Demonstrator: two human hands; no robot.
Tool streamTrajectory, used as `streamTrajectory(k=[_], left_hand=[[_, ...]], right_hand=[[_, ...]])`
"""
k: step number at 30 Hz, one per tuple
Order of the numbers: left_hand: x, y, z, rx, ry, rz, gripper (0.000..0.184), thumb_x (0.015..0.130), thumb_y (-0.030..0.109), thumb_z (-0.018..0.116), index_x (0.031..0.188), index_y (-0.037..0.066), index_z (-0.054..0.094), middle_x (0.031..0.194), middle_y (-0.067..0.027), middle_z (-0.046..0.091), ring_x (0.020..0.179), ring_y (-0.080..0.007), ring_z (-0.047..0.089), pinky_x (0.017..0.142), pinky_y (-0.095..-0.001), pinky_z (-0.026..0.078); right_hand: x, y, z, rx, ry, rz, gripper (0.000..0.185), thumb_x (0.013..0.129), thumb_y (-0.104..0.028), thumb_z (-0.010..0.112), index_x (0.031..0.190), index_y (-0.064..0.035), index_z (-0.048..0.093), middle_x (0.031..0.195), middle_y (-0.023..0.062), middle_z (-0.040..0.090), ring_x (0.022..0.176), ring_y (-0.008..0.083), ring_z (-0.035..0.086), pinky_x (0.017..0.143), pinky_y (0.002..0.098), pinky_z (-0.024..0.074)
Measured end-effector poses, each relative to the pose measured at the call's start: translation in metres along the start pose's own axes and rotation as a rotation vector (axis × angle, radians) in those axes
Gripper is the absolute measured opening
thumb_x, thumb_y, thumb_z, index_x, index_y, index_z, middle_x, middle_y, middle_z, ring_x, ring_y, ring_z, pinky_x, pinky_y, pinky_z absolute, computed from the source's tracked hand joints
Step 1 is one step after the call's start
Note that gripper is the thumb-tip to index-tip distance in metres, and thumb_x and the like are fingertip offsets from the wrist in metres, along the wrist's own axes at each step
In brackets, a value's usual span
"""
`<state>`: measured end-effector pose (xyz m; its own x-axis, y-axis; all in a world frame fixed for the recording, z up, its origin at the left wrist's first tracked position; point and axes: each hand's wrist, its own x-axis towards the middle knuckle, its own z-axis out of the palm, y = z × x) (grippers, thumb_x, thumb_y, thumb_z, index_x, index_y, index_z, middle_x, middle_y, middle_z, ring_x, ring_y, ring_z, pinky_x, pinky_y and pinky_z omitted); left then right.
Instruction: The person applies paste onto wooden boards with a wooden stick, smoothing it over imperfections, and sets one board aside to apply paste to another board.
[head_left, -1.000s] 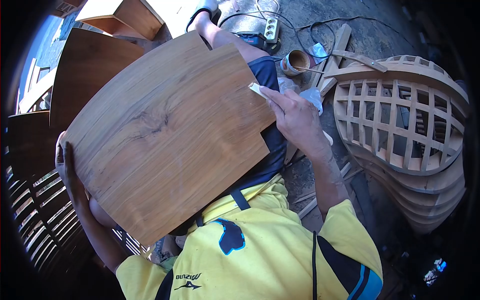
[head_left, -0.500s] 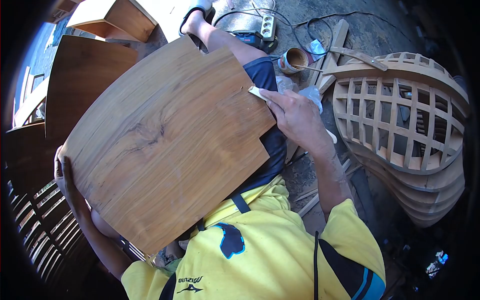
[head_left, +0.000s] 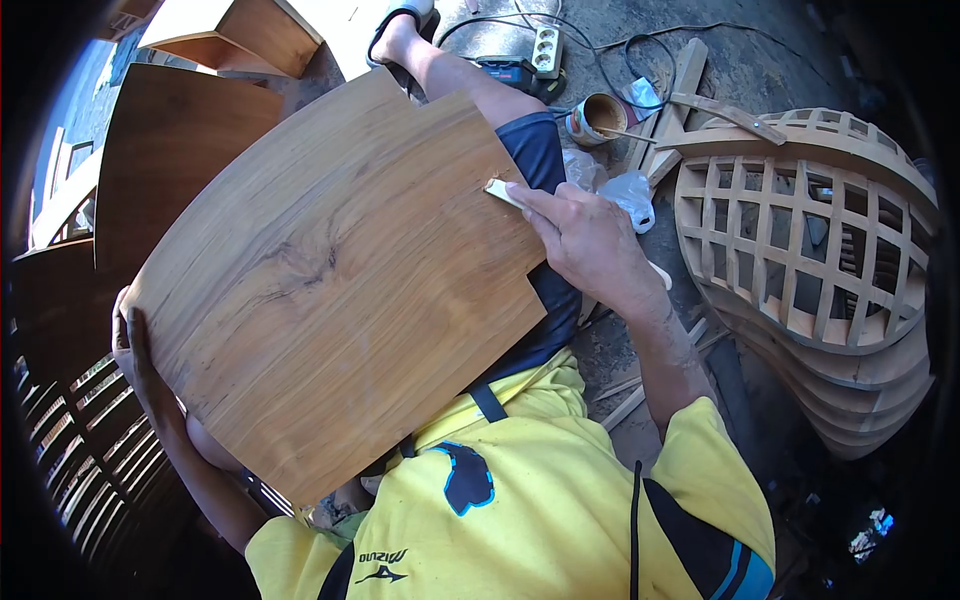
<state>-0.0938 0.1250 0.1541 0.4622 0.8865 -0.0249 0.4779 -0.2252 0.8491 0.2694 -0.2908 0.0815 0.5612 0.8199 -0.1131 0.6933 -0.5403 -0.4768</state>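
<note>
A broad wooden panel (head_left: 330, 300) with a curved edge and notched corners lies across my lap. My left hand (head_left: 130, 335) grips its left edge, with some fingers hidden beneath. In my right hand (head_left: 600, 245) is a narrow, pale putty spatula (head_left: 503, 193), closed between fingers and thumb. The spatula's flat tip rests on the panel near the right edge, with a little brown filler at it. Its rounded far end pokes out behind my wrist. Dark grain and a knot mark the panel's middle.
An open can (head_left: 600, 118) of brown paste with a stick in it stands beyond my right hand, near a plastic bag (head_left: 630, 195). A power strip (head_left: 546, 52) and cables lie farther off. Slatted curved chair frames (head_left: 800, 240) stand at right; more wooden panels (head_left: 180, 160) are at left.
My right hand has drawn the spatula tip slightly left along the panel's surface. My left hand keeps its grip on the edge. The view has shifted a little.
</note>
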Motion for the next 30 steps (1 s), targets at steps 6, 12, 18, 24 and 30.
streamTrajectory(k=[6,12,18,24,30], left_hand=[[0.0,0.0,0.001,-0.002,0.011,-0.016,0.061,0.102,0.046,0.067,0.145,0.002,0.06,0.127,-0.0105,0.069,0.115,-0.0179,0.064,0.104,-0.0342,0.049],[-0.003,0.006,0.007,-0.025,0.02,-0.019,0.054,0.103,0.04,0.069,0.14,0.001,0.063,0.122,-0.011,0.07,0.11,-0.0171,0.065,0.101,-0.0327,0.051],[0.005,-0.011,-0.003,-0.031,0.011,0.003,0.054,0.103,0.041,0.068,0.139,0.002,0.063,0.121,-0.0103,0.07,0.109,-0.0165,0.065,0.101,-0.0331,0.051],[0.003,-0.007,-0.003,0.006,0.005,0.014,0.06,0.103,0.046,0.067,0.141,0.001,0.061,0.123,-0.0103,0.069,0.112,-0.0173,0.064,0.102,-0.034,0.05],[0.001,-0.007,-0.001,0.0,0.009,-0.008,0.06,0.103,0.047,0.066,0.141,0.0,0.061,0.123,-0.011,0.069,0.112,-0.0178,0.064,0.101,-0.0343,0.05]], right_hand=[[-0.004,-0.011,0.014,0.023,0.005,0.009,0.03,0.105,-0.023,0.062,0.133,-0.0172,0.07,0.088,0.0156,0.064,0.077,0.0343,0.073,0.07,0.0449,0.06],[-0.003,-0.005,0.012,0.095,0.068,-0.062,0.033,0.1,-0.019,0.069,0.134,-0.018,0.071,0.081,0.0124,0.059,0.072,0.0312,0.067,0.066,0.0441,0.0545],[0.006,0.006,-0.011,-0.014,0.03,-0.117,0.033,0.101,-0.022,0.069,0.133,-0.0212,0.072,0.082,0.0095,0.061,0.071,0.0287,0.068,0.067,0.0428,0.056],[0.031,0.048,-0.014,-0.115,-0.032,-0.195,0.028,0.102,-0.027,0.066,0.128,-0.0257,0.075,0.085,0.0101,0.062,0.079,0.0302,0.069,0.071,0.0451,0.0564],[0.025,0.05,-0.03,-0.031,0.016,-0.17,0.028,0.102,-0.026,0.066,0.129,-0.0241,0.075,0.083,0.0102,0.062,0.076,0.0288,0.068,0.069,0.0435,0.0555]])
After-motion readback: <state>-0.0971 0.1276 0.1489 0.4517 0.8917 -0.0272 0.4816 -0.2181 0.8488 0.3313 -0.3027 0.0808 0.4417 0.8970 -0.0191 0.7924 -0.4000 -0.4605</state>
